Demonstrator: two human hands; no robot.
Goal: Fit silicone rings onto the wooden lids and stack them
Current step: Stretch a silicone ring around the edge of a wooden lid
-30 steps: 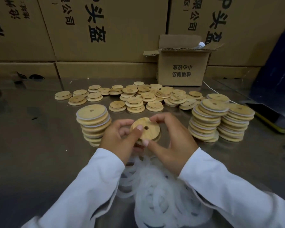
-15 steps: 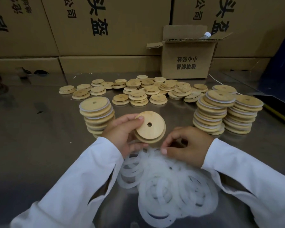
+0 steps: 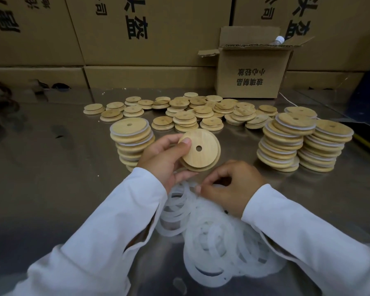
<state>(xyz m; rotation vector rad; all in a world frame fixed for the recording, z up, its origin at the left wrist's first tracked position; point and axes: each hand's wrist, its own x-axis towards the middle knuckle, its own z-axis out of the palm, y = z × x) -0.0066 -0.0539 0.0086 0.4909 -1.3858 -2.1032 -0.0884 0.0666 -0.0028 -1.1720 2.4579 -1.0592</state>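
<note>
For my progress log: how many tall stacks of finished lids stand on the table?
3: the left stack beside the left hand; at the right, the inner stack and the outer stack. A fourth may hide behind them.

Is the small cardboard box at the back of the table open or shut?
Open. The cardboard box has its flaps raised and spread, and a bottle cap sticks out of the top.

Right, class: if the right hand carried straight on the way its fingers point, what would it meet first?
The right hand points left and slightly down, so it would first meet the silicone rings its fingers seem nearly to touch; depth is unclear.
</note>
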